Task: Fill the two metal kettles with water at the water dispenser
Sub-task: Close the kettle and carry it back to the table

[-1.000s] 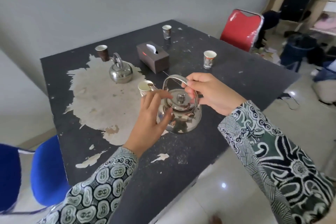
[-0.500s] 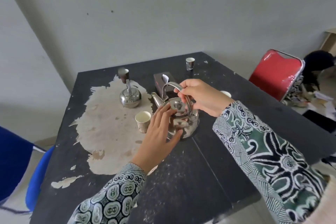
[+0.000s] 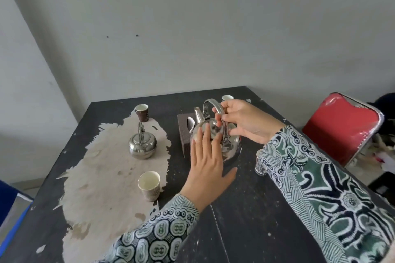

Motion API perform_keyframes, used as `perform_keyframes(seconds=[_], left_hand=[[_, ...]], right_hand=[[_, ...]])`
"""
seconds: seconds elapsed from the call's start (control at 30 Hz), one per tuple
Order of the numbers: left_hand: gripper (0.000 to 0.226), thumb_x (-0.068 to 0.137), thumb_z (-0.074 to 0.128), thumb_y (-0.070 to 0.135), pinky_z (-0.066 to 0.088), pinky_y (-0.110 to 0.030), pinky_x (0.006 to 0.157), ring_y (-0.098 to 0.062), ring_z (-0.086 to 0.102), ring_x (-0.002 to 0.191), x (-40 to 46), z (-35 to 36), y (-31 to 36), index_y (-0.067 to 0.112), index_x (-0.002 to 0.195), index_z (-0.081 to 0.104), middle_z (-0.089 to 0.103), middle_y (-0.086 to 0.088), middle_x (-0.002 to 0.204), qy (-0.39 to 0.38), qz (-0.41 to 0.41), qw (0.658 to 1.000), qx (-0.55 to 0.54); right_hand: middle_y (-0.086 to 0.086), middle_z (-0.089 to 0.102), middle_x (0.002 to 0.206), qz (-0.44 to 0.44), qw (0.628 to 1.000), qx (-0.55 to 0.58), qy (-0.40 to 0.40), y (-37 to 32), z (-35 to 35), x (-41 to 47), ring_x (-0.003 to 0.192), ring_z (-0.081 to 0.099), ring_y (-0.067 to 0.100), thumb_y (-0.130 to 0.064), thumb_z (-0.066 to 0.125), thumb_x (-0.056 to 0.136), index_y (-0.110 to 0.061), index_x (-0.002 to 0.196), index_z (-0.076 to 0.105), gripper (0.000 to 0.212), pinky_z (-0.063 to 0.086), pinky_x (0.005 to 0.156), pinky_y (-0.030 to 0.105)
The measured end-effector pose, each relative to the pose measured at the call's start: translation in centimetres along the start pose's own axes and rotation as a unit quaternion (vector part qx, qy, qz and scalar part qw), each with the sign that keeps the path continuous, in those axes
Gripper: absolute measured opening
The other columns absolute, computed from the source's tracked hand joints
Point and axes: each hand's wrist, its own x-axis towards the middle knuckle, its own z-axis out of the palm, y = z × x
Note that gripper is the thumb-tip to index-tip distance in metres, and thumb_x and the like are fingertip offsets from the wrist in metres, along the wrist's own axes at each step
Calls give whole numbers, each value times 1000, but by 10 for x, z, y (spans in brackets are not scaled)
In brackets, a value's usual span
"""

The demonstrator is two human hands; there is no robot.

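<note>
Soft, even daylight here, fairly bright, nothing harsh. The wall (image 3: 213, 28) reads flat grey with a gentle falloff toward the left corner. Shadows are faint: a soft one under the left hand (image 3: 208, 168) on the table (image 3: 245, 220). 2 kettles catch the light; the near kettle (image 3: 229, 147) mirrors the hand, the far kettle (image 3: 142, 143) shows pale highlights. Glossy glare on the red chair (image 3: 342, 126). Wide-angle bend pulls the table edges and wall corner outward. Slight softness on the sleeves at the bottom edge.
</note>
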Motion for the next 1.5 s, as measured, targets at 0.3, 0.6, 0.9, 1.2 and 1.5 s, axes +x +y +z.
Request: perform_keyframes(seconds=[0.3, 0.6, 0.9, 1.2, 1.5], left_hand=[[81, 88, 48, 36, -13, -38, 114, -25, -23, 141, 105, 41, 4, 14, 146, -5, -20, -8, 155, -32, 2, 999, 16], [80, 90, 47, 25, 0, -45, 117, -25, -15, 143, 186, 126, -24, 35, 143, -13, -22, -3, 155, -188, -48, 981, 25], [80, 90, 46, 17, 8, -46, 118, -22, -1, 145, 210, 232, -45, 39, 144, -9, -18, 4, 156, -310, -107, 943, 52], [83, 90, 45, 14, 10, -48, 117, -26, 2, 145, 212, 287, -47, 42, 142, -14, -21, 7, 155, -360, -117, 923, 64], [86, 89, 43, 7, 42, -39, 94, -28, 49, 118, 234, 303, -46, 45, 140, -15, -30, 6, 151, -354, -131, 920, 104]], right_hand=[[0, 62, 84, -18, 998, -67, 4, -2, -96, 75, 81, 60, 12, -2, 47, 90, -14, 92, 54, 15, 49, 81, 37], [1, 66, 85, 39, 993, -113, 4, 64, -174, 170, 84, 63, 11, -2, 50, 89, -10, 96, 54, 11, 52, 83, 47], [3, 65, 82, 108, 988, -101, 49, 182, -203, 229, 93, 61, 21, 2, 46, 89, -10, 95, 53, 15, 50, 81, 46], [-4, 64, 76, 87, 979, -176, 53, 247, -222, 243, 77, 61, 12, -1, 50, 86, -23, 81, 53, 23, 52, 84, 41], [10, 48, 121, 116, 928, -354, 13, 265, -225, 244, 103, 53, 24, -33, 48, 90, -9, 110, 47, 32, 44, 86, 36]])
